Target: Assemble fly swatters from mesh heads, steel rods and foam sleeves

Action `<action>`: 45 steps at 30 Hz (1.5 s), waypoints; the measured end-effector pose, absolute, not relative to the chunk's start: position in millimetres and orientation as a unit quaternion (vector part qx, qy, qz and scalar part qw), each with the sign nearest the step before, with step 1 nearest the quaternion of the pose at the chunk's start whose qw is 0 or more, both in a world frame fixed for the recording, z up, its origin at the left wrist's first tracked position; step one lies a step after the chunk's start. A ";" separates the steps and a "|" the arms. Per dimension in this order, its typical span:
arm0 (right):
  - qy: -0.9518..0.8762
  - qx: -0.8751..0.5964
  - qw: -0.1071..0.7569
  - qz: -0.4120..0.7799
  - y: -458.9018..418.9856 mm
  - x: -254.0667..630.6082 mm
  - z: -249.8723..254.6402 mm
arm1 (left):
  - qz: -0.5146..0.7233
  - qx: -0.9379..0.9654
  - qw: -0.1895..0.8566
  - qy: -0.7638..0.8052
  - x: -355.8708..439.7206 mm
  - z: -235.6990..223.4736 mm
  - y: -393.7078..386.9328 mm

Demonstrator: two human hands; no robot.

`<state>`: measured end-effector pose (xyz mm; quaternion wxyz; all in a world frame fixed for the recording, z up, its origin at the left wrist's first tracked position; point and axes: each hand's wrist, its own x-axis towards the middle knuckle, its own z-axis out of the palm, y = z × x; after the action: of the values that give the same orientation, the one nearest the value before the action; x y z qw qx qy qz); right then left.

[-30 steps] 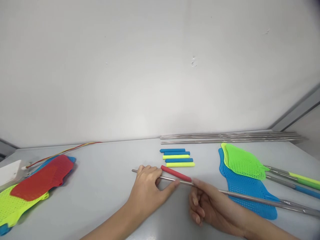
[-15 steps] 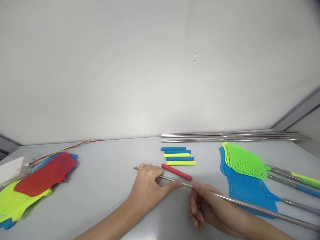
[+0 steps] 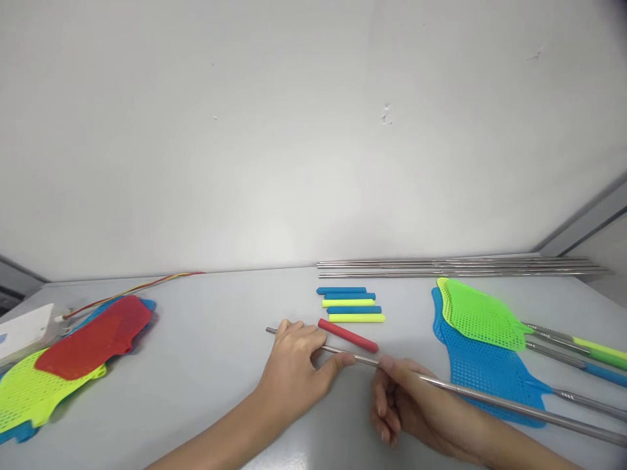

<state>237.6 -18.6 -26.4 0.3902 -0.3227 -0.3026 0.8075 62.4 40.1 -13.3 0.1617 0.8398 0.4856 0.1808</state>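
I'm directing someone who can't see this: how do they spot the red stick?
On the grey table, find left hand and right hand on a long metal rod. Between the rod and five blue and yellow sticks lies the red stick. Unlike those, it is red and lies aslant.

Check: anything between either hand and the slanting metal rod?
Nothing visible: the left hand and right hand both touch the rod directly. The red stick lies just beyond it, not in between.
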 end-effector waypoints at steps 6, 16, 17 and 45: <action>-0.305 -0.325 0.388 0.807 -17.7 236.9 -26.1 | 0.177 0.845 0.155 0.480 61.4 -12.4 36.6; -0.284 -0.320 0.397 0.812 -18.5 238.8 -21.2 | 0.210 0.858 0.105 0.457 63.8 -14.6 30.4; -0.278 -0.319 0.404 0.811 -18.6 238.7 -20.4 | 0.216 0.860 0.100 0.451 64.1 -14.7 29.8; -0.234 -0.322 0.437 0.807 -14.4 237.8 -20.7 | 0.239 0.852 0.030 0.466 59.1 -9.3 45.4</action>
<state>237.8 -14.4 -20.7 0.4366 -0.3218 -0.2337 0.8070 59.1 45.4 -9.3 0.0300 0.8516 0.4657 0.2385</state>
